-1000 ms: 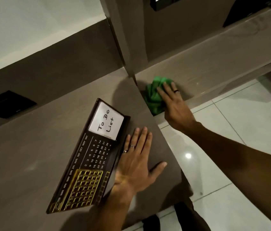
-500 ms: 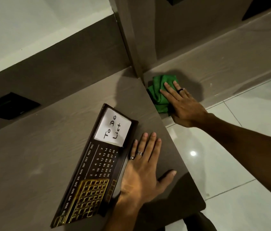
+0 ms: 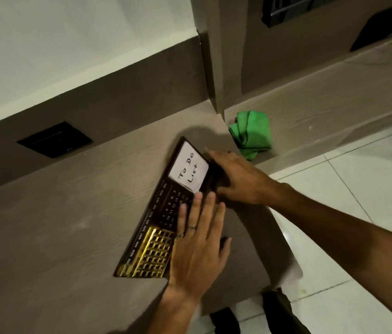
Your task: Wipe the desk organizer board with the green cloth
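The dark desk organizer board (image 3: 159,213) lies flat on the grey-brown desk (image 3: 57,225), with a white "To Do List" card at its far end, a calendar in the middle and a gold grid at its near end. My left hand (image 3: 197,239) rests flat, fingers spread, across the board's right side. My right hand (image 3: 236,179) lies on the board's far right edge beside the card, holding nothing. The folded green cloth (image 3: 250,133) sits alone on the lower ledge past the desk's right end, untouched.
A black recessed panel (image 3: 54,139) is set in the back panel at the left. A vertical pillar (image 3: 214,56) divides desk and ledge (image 3: 334,104). White tiled floor (image 3: 358,201) lies to the right. Dark objects sit on the far upper right.
My right hand has let go of the green cloth and moved left onto the board's far right edge. My left hand slid from the desk onto the board.
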